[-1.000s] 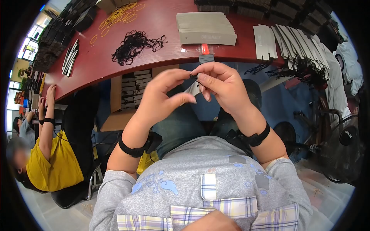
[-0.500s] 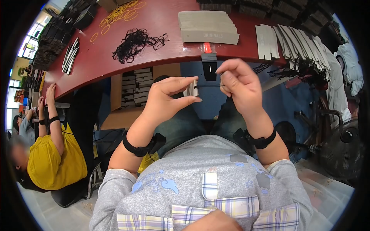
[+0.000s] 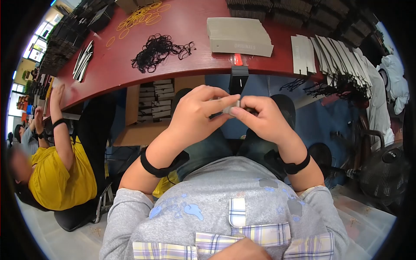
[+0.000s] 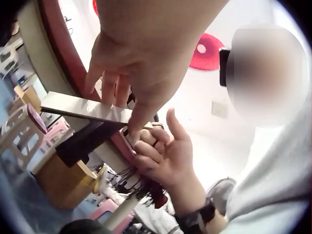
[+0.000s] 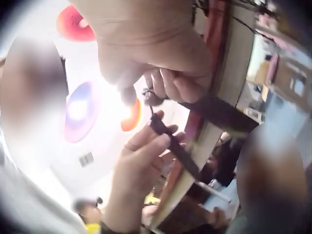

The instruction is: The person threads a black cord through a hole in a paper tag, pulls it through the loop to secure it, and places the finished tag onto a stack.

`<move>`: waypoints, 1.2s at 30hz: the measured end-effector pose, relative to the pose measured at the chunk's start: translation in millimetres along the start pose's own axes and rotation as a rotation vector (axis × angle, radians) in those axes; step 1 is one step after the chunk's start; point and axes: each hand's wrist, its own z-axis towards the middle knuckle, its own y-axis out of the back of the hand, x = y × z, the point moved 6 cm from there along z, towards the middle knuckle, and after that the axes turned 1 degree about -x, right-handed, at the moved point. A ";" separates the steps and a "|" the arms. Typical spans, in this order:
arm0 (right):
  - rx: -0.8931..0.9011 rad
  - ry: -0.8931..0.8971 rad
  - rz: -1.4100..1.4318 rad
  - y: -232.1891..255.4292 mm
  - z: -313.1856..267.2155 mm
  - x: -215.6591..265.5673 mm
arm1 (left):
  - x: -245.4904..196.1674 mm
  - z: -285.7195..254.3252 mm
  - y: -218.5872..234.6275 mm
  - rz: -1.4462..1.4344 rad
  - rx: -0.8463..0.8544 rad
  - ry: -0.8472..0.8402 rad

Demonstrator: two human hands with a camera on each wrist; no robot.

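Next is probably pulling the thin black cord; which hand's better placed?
Right hand, I'd say: its curled fingers appear to hold the thin black cord. The left hand is occupied gripping the flat pale-grey strip.

On the desk (image 3: 186, 21), the card stack (image 3: 238, 37) lies right of the cord heap (image 3: 158, 53); bands (image 3: 141, 19) lie behind the heap, strips (image 3: 82, 63) to its left, tags (image 3: 302, 54) right of the stack. A carton (image 3: 141, 135) stands below the front edge, left of the fan (image 3: 385, 164).
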 end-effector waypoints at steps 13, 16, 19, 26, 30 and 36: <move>-0.654 -0.197 0.231 124.9 -26.4 -26.0 | 97.1 56.3 40.1 0.590 -0.196 0.227; -1.052 -0.009 -0.483 137.4 -43.5 0.6 | 103.1 54.2 38.0 0.613 -0.198 0.168; -1.198 0.337 -1.228 110.8 -38.8 38.8 | 86.3 58.5 42.7 0.656 -0.292 0.053; -0.775 0.559 -1.180 61.3 48.5 37.3 | 77.0 71.8 66.6 -0.846 -0.365 0.414; -0.776 0.564 -1.211 58.1 51.1 30.8 | 70.8 62.6 71.9 -1.254 -0.333 0.500; -0.865 0.696 -1.213 54.3 46.2 28.0 | 86.7 53.2 57.8 -1.416 -0.224 0.605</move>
